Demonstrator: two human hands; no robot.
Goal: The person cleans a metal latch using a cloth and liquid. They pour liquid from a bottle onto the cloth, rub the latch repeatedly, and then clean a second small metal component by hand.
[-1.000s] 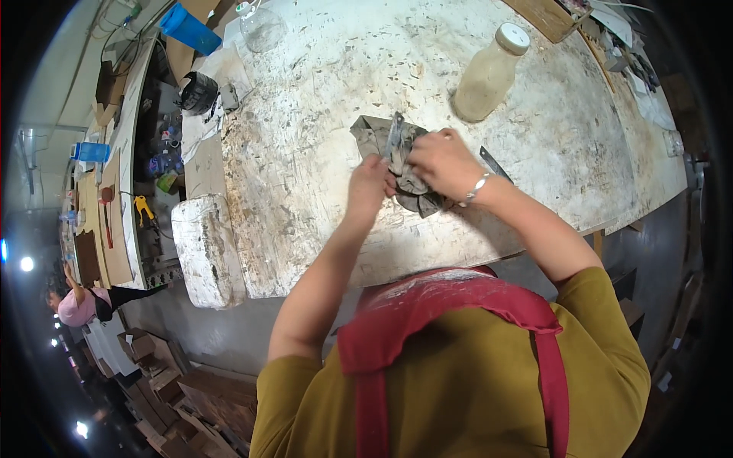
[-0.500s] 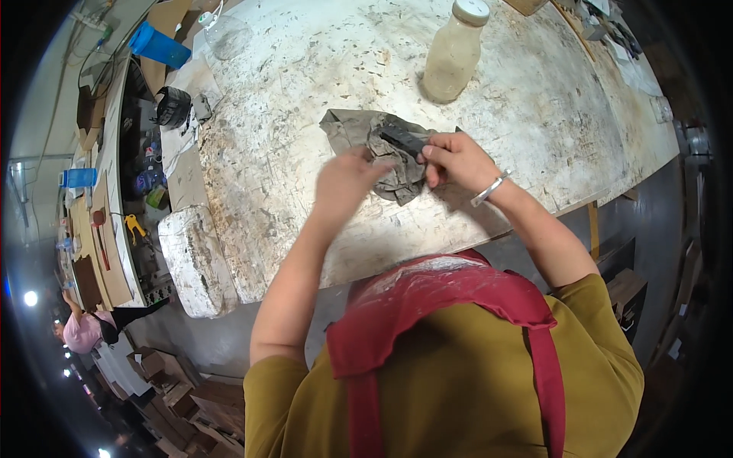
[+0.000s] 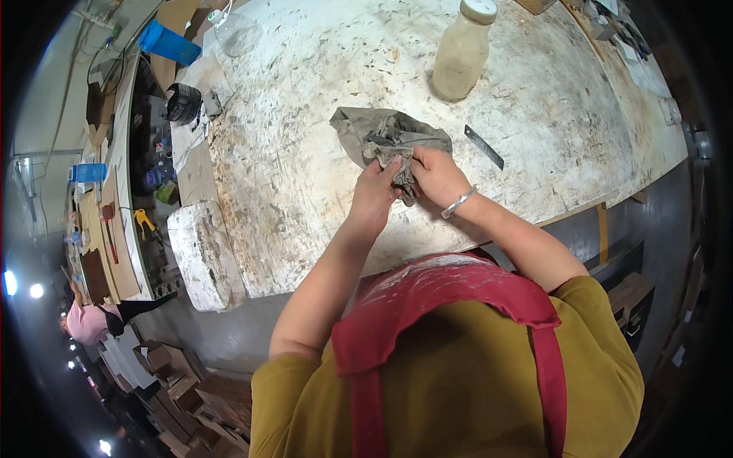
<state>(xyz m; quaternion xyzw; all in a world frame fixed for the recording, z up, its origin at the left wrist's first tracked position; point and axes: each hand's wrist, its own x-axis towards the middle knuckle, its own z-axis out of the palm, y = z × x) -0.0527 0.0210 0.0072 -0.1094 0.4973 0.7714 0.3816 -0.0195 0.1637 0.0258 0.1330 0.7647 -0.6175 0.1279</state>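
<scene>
A crumpled grey-brown rag lies bunched on the worn white worktable in front of me. My left hand pinches its near folds between thumb and fingers. Close beside it, my right hand, with a silver bangle at the wrist, is closed on the same cloth. Something dark shows among the folds just beyond my fingers; whether it is an object in the rag or a stain I cannot make out. To the right of the rag lies a narrow, flat dark strip, touched by neither hand.
A cloudy capped bottle stands beyond the rag. A roll of black tape and a blue cup are at the left. A white-smeared block sits at the table's left corner. Another person is far off at left.
The black object my right hand held over the rag is no longer plainly visible. Both hands have come together on the cloth. The dark strip, mostly covered by my right hand before, now shows.
</scene>
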